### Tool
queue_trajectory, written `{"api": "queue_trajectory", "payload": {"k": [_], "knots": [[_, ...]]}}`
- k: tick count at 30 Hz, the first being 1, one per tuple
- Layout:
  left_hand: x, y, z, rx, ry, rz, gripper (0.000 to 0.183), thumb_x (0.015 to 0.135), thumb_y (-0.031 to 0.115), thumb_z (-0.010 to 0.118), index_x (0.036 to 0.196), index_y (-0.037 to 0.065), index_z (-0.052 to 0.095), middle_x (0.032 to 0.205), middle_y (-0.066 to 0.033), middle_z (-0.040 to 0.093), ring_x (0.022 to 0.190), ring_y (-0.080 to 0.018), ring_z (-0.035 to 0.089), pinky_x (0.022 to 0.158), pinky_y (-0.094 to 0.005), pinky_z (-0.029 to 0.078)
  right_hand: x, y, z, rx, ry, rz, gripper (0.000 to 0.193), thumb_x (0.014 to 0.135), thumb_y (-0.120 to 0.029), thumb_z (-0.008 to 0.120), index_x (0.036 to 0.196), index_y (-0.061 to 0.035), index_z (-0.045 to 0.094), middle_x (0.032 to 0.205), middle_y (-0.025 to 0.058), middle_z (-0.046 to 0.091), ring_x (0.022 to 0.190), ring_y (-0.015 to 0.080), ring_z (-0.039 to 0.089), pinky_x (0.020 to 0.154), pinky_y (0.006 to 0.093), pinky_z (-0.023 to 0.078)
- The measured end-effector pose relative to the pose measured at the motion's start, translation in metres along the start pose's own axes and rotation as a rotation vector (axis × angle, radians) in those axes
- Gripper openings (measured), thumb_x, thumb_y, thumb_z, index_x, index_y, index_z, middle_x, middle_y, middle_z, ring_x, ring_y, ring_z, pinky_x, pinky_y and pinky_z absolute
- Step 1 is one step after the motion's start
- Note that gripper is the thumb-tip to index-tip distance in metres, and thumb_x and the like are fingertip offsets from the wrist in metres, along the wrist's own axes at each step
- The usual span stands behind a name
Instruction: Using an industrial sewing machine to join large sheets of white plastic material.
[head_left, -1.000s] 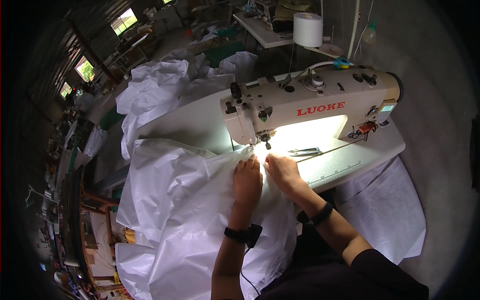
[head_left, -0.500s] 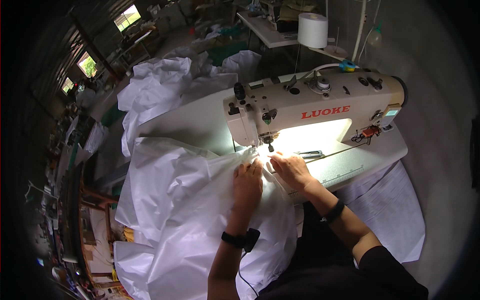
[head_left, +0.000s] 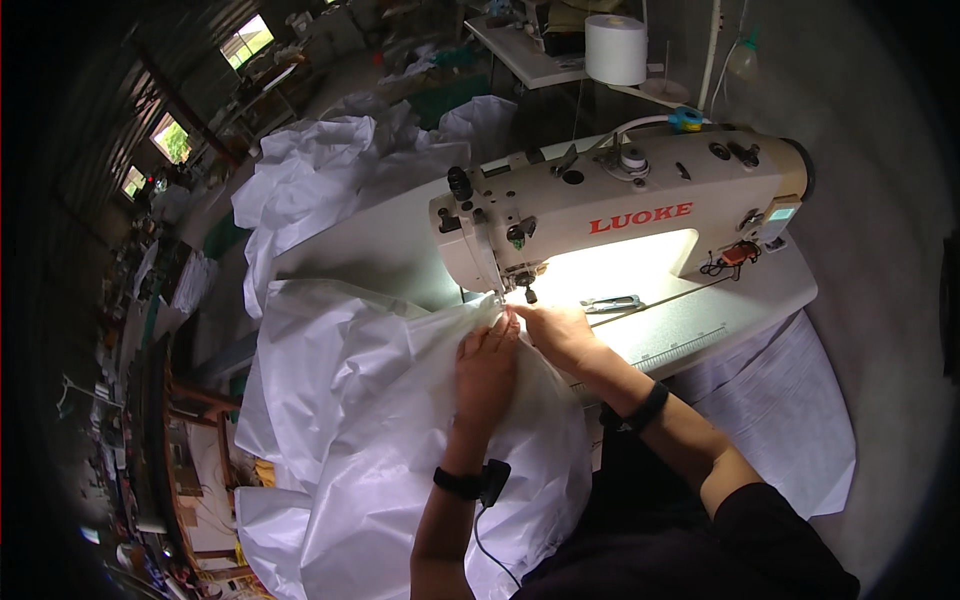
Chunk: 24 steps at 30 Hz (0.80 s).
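Note:
A large sheet of thin white fabric (head_left: 350, 400) runs up to the needle of a pale sewing machine (head_left: 640, 215). Just in front of the presser foot (head_left: 501, 297), my left hand (head_left: 487, 368) grips the gathered edge of the fabric, fingers bent and close together. My right hand (head_left: 560, 335) meets it from the right, its thumb and fingers pinched on the same edge. The fingertips of both hands nearly touch beside the needle. Glare from the machine's lamp and the hands themselves hide the exact stretch of edge being held.
Small thread snips (head_left: 612, 303) lie on the machine bed, right of my right hand. More white fabric (head_left: 310, 170) is heaped behind the table's left side, and another piece (head_left: 775, 420) hangs at the right. A white thread cone (head_left: 615, 50) stands behind the machine.
My right hand has shifted left, closer to the needle and my left hand. Its fingers now meet the left fingertips. The whole view has moved slightly.

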<state>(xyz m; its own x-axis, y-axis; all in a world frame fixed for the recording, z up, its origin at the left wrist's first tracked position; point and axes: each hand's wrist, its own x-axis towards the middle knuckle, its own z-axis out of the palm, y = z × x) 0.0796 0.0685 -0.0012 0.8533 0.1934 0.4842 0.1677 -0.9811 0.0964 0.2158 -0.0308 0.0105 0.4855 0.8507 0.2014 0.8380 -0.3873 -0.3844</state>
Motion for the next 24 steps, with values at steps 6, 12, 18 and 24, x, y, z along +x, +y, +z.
{"api": "queue_trajectory", "payload": {"k": [6,12,18,24], "knots": [[0.004,-0.018,-0.013,-0.127,-0.141,0.007,0.043,0.084,0.012,0.055,0.126,0.006,0.060,0.133,-0.0066,0.058,0.119,-0.0278,0.052,0.105,-0.0397,0.040,-0.054,-0.033,0.011,-0.073,0.042,-0.039,0.026,0.094,-0.015,0.048,0.113,-0.0059,0.062,0.069,0.0085,0.066,0.060,0.0250,0.067,0.050,0.0381,0.052],[0.009,-0.030,-0.002,-0.144,-0.167,0.075,0.039,0.087,0.013,0.053,0.125,0.006,0.061,0.132,-0.0085,0.058,0.121,-0.0279,0.051,0.106,-0.0399,0.039,-0.052,-0.037,0.033,-0.284,-0.055,0.038,0.041,0.092,-0.012,0.048,0.132,-0.0051,0.054,0.061,0.0062,0.064,0.053,0.0233,0.065,0.045,0.0367,0.049],[0.024,-0.060,-0.002,-0.177,-0.148,0.209,0.028,0.091,0.010,0.051,0.115,0.004,0.064,0.125,-0.0120,0.061,0.122,-0.0295,0.053,0.108,-0.0419,0.039,-0.026,-0.041,0.041,-0.249,-0.007,0.024,0.041,0.095,-0.016,0.049,0.133,-0.0018,0.051,0.059,0.0066,0.063,0.052,0.0234,0.064,0.043,0.0355,0.048],[0.017,-0.014,-0.048,-0.301,-0.092,0.045,0.028,0.089,0.002,0.053,0.114,0.007,0.064,0.115,-0.0116,0.064,0.101,-0.0256,0.062,0.090,-0.0362,0.049,-0.048,-0.027,0.016,-0.115,0.039,0.055,0.046,0.093,-0.020,0.054,0.135,-0.0018,0.050,0.074,0.0099,0.066,0.059,0.0259,0.065,0.049,0.0378,0.050]]}}
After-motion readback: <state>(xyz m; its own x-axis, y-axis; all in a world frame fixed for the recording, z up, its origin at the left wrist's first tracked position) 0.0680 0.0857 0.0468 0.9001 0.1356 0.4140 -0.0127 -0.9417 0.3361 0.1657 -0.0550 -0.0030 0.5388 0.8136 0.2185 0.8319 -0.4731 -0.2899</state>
